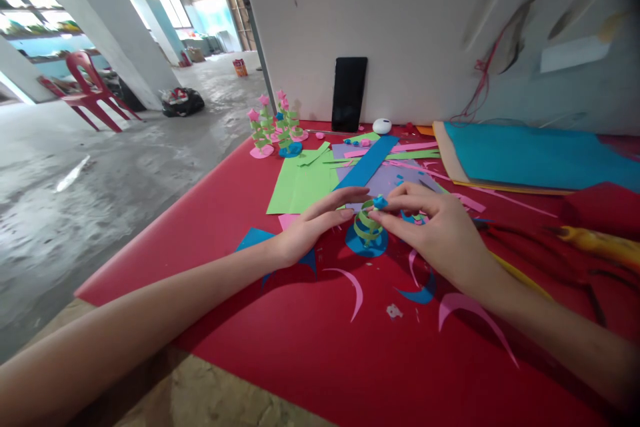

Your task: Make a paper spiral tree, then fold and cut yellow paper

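Observation:
Between my hands a green paper spiral (369,227) stands on a round blue paper base (356,244). At its top is a small blue paper star (380,202), pinched between the thumb and fingertips of my right hand (435,223). From the other side my left hand (320,217) reaches in, fingers stretched out, fingertips close to the spiral; whether they touch it I cannot tell. Pink paper crescents (356,292) and a blue paper scrap (423,291) lie on the red tabletop in front of the base.
Finished-looking paper stands with stars (261,137) are at the back left edge. Green paper (300,180), a blue strip (369,163) and thin scraps lie behind my hands. A phone (349,95) leans on the wall beside a white case (382,125). A yellow-handled tool (597,245) lies at right.

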Motion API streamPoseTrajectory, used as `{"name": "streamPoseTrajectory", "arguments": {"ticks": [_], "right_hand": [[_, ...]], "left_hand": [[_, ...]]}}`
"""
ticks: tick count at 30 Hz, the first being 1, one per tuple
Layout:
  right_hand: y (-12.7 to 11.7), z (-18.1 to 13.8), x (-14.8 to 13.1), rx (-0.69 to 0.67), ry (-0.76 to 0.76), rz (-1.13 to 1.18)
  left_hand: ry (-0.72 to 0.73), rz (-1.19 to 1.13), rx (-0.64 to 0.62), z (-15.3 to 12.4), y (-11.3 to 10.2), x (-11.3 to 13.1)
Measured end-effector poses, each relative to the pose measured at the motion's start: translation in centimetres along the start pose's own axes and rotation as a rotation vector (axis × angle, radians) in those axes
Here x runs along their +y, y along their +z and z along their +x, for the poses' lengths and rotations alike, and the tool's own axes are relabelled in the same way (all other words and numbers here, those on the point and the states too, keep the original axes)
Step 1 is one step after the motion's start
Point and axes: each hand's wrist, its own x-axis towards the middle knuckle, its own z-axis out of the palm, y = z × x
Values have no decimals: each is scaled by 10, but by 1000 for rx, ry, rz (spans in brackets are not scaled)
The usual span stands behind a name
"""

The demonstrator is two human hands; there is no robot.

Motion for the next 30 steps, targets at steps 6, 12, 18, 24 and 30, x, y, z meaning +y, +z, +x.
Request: {"name": "streamPoseTrajectory", "arguments": {"ticks": [6,12,18,24,30], "right_hand": [[0,0,0,0,-17,-29],[0,0,-1,-11,4,-25],[-1,1,-2,-17,13,-26],[0,1,0,-19,-8,-29],[0,0,-2,-25,-13,-18]], "left_hand": [[1,-2,-15,0,-1,-2],[9,83,-23,-2,0,2],[138,268,38,0,2,4],[208,592,68,3,6,7],[276,734,57,8,6,13]]}}
